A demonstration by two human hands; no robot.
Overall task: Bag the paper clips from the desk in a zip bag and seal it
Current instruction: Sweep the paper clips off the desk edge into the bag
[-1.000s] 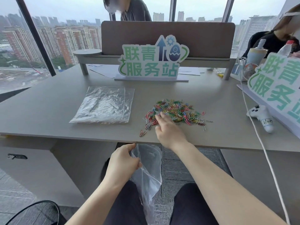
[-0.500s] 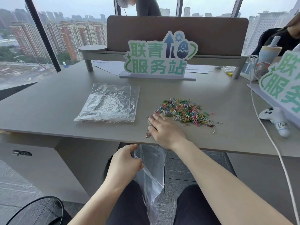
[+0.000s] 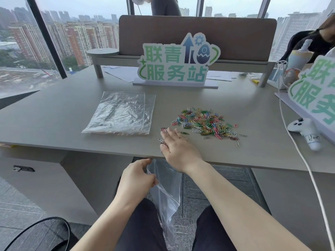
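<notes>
A loose heap of coloured paper clips (image 3: 206,122) lies on the grey desk (image 3: 54,120), right of centre. My right hand (image 3: 178,151) lies flat on the desk near its front edge, fingers spread, with a few paper clips under and beside the fingertips. Below the desk edge my left hand (image 3: 137,178) pinches the rim of a clear zip bag (image 3: 166,196) that hangs down between my knees, its mouth just under my right hand.
A stack of spare clear bags (image 3: 121,113) lies on the desk's left half. A green-lettered sign (image 3: 177,66) stands at the back, a second sign (image 3: 315,95) at the right. A white game controller (image 3: 306,131) and white cable (image 3: 297,153) lie at right.
My right hand has slid from the left end of the heap back toward the desk's front edge, dragging a few clips with it. The left hand keeps the bag below the edge.
</notes>
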